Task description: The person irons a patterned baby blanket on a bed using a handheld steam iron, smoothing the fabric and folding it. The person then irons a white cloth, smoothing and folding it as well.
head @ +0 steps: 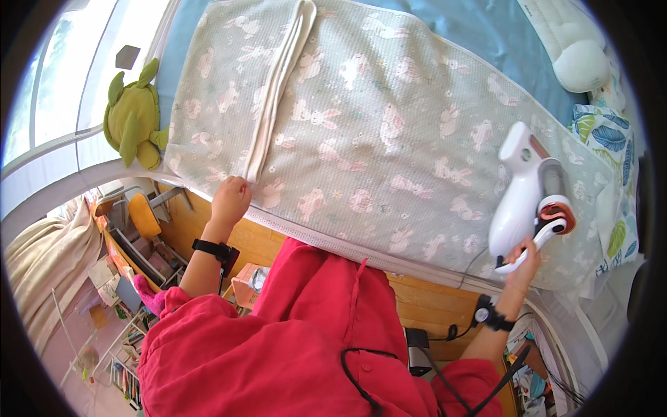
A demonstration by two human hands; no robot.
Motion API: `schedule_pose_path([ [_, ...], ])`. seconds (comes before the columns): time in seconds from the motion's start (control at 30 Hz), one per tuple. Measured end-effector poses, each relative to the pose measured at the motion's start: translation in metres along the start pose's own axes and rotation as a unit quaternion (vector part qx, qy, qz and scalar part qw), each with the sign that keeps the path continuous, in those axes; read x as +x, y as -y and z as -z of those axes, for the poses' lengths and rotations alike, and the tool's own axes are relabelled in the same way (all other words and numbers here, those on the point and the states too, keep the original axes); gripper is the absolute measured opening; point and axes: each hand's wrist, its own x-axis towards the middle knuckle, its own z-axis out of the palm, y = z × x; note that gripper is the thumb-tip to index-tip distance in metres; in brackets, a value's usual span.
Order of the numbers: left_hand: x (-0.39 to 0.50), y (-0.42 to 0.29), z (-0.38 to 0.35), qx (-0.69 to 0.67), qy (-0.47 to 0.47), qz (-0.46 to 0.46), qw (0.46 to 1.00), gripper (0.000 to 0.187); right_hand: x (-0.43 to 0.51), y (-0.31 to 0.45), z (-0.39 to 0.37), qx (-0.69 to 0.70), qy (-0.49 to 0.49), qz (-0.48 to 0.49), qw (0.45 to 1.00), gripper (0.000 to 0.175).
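Note:
A grey quilted bed pad (pixel 359 125) with a pink-and-white rabbit print lies spread across the bed before me. Part of it is folded over at the left, where its white bound edge (pixel 281 78) runs as a double strip towards me. My left hand (pixel 232 200) pinches the near end of that strip at the bedside. On the right, a white handheld mattress vacuum cleaner (pixel 513 208) with a grey see-through dust cup rests on or just over the pad. The fingers of my right hand (pixel 525 260) are wrapped around its handle.
A blue sheet (pixel 479 47) shows under the pad. A green plush toy (pixel 134 122) sits at the left by the window. Pillows (pixel 578 62) and leaf-print fabric (pixel 607 135) lie at the right. A thin cord (pixel 466 268) hangs over the bed's edge near the vacuum.

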Motion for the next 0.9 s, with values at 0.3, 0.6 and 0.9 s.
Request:
schedule_pose_path([
  [0.3,0.04,0.006,-0.037,-0.156,0.012,0.105,0.982,0.016,-0.128,-0.048,-0.107,-0.123,0.242,-0.069,0.96,0.028],
  [0.6,0.061,0.034,-0.053,-0.222,0.066,0.038,0.972,0.017,-0.109,-0.084,-0.275,-0.074,0.166,-0.02,0.983,0.032],
  [0.9,0.078,0.051,-0.025,-0.347,0.316,0.045,0.882,0.029,-0.006,0.014,-0.431,-0.05,0.079,0.077,0.993,0.044],
])
